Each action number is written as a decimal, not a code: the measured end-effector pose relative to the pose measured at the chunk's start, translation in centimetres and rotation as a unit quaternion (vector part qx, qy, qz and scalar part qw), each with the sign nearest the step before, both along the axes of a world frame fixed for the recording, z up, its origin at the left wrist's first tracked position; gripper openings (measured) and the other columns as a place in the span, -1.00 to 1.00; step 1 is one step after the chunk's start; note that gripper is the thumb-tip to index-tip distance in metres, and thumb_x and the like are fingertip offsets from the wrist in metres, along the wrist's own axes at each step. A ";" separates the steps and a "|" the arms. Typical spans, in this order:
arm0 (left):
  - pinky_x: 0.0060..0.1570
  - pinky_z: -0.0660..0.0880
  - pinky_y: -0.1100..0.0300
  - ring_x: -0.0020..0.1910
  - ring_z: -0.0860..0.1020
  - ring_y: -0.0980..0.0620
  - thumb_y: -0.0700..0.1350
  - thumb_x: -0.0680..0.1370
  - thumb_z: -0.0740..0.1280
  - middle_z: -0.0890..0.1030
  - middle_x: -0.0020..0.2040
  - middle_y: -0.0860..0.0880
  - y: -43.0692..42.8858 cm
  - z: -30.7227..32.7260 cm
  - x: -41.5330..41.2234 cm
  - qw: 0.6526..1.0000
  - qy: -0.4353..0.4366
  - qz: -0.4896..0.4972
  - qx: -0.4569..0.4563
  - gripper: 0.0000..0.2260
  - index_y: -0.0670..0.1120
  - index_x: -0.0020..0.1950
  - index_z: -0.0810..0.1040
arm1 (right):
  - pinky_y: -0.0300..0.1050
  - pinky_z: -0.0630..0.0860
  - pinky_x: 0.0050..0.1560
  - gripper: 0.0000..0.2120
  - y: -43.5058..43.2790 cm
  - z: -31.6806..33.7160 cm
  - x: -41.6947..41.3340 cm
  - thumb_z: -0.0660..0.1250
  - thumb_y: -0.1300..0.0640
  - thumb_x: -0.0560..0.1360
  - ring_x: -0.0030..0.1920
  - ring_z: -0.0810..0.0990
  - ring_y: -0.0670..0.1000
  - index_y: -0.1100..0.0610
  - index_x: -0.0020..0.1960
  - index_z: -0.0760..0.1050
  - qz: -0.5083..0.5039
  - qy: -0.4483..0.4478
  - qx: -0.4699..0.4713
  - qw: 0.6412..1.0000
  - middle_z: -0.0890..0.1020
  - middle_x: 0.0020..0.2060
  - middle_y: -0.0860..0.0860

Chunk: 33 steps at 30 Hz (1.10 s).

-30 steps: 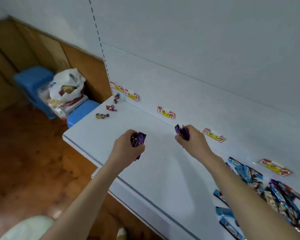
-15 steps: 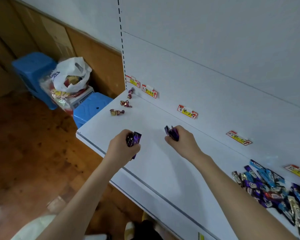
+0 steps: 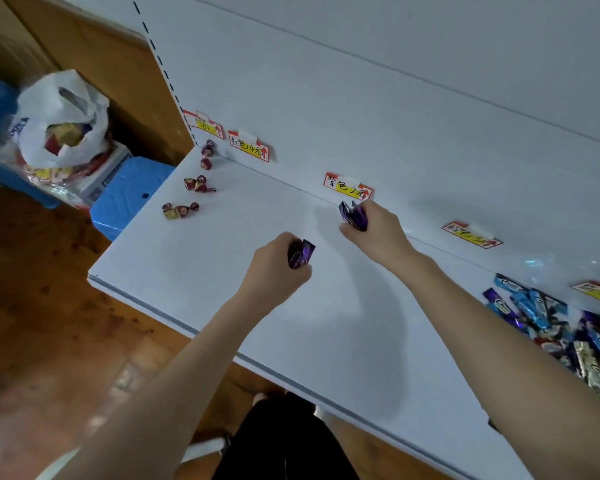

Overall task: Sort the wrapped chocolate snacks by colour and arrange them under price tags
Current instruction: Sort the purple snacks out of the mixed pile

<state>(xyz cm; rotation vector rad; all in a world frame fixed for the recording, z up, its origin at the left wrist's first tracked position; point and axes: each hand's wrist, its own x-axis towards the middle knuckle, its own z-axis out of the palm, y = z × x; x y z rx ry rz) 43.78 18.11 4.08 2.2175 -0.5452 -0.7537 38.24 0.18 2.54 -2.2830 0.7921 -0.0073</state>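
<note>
We look down from the head camera at a white shelf [image 3: 222, 258] with a white back wall [image 3: 361, 98]. We see the left hand [image 3: 278, 268] curled tight round a small bunch of purple snacks [image 3: 301, 254], near the middle of the shelf. We see the right hand [image 3: 374, 230] pinching a second purple bunch [image 3: 353, 216] at the back of the shelf, right under the purple price tag [image 3: 349, 187] stuck on the back wall. We cannot tell if this bunch touches the shelf. To the left of that tag we find the red price tag [image 3: 249, 150], and further left, at the corner, the corner tag [image 3: 204, 123]. Below the corner tag, small twisted sweets [image 3: 181, 210] lie on the shelf in a line that runs toward the front edge. To the right of the right hand there is a fourth tag [image 3: 471, 234], and near the picture's right edge a last tag [image 3: 598, 292]. In front of the last tag we see a mixed pile of snacks [image 3: 568, 334] lying on the shelf, with blue, purple and shiny wrappers all jumbled. It is well apart from both hands. Past the left end of the shelf a white plastic bag [image 3: 63, 119] full of sweets stands open, and a blue stool [image 3: 125, 192] sits close beside the shelf. Under it all we see a brown wooden floor [image 3: 49, 323].
</note>
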 end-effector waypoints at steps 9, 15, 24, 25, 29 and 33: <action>-0.27 0.33 0.18 -0.23 0.40 -0.05 -0.23 0.47 0.30 0.44 -0.21 -0.01 -3.0 -7.9 1.7 0.993 0.017 -0.085 0.079 -0.83 -0.16 0.05 0.44 | -0.06 0.35 -0.18 -0.77 -1.3 -6.8 3.6 0.27 0.12 0.51 -0.17 0.42 0.10 0.25 0.05 0.37 0.022 0.069 0.002 0.997 0.46 -0.16 0.09; -0.23 0.27 0.18 -0.12 0.44 -0.09 -0.18 0.50 0.30 0.48 -0.05 -0.10 -2.6 -11.3 2.9 0.983 -0.048 -0.126 0.121 -0.79 -0.18 0.11 0.41 | -0.13 0.25 -0.23 -0.74 -1.3 -10.7 5.3 0.26 0.08 0.51 -0.15 0.40 0.08 0.24 0.08 0.38 0.012 0.074 -0.047 0.996 0.46 -0.14 0.08; 0.14 0.22 0.27 0.23 0.35 -0.13 -0.10 0.42 0.46 0.37 0.25 -0.15 -2.8 -11.8 2.9 0.988 -0.036 -0.132 0.076 -0.35 -0.16 0.43 0.25 | -0.09 0.38 -0.03 -0.46 -0.8 -11.4 5.8 0.41 -0.01 0.39 0.14 0.42 0.12 0.18 0.27 0.36 0.011 0.089 -0.057 0.994 0.47 0.13 0.13; 0.12 0.18 0.33 0.24 0.34 -0.12 -0.08 0.41 0.47 0.36 0.27 -0.15 -2.7 -11.5 2.9 0.988 -0.038 -0.136 0.067 -0.32 -0.17 0.44 0.23 | -0.09 0.38 -0.02 -0.44 -0.8 -11.2 5.7 0.43 -0.01 0.38 0.14 0.42 0.13 0.18 0.28 0.35 0.014 0.089 -0.042 0.995 0.47 0.12 0.13; 0.22 0.19 0.25 0.31 0.32 -0.13 -0.05 0.48 0.39 0.36 0.34 -0.16 -2.2 -9.8 3.0 0.976 -0.101 -0.181 0.066 -0.47 -0.19 0.39 0.34 | -0.12 0.31 0.08 -0.42 -1.0 -9.3 4.0 0.42 -0.01 0.42 0.22 0.40 0.14 0.21 0.33 0.33 0.010 0.092 -0.008 0.996 0.47 0.20 0.15; 0.12 0.29 0.18 0.18 0.43 -0.08 -0.02 0.58 0.22 0.47 0.22 -0.10 -2.0 -7.2 3.4 0.927 -0.200 -0.294 0.121 -0.67 -0.14 0.28 0.43 | -0.15 0.28 0.19 -0.55 -2.0 -6.2 -0.5 0.28 0.04 0.53 0.29 0.40 0.10 0.21 0.34 0.35 -0.057 0.097 -0.033 0.993 0.47 0.27 0.12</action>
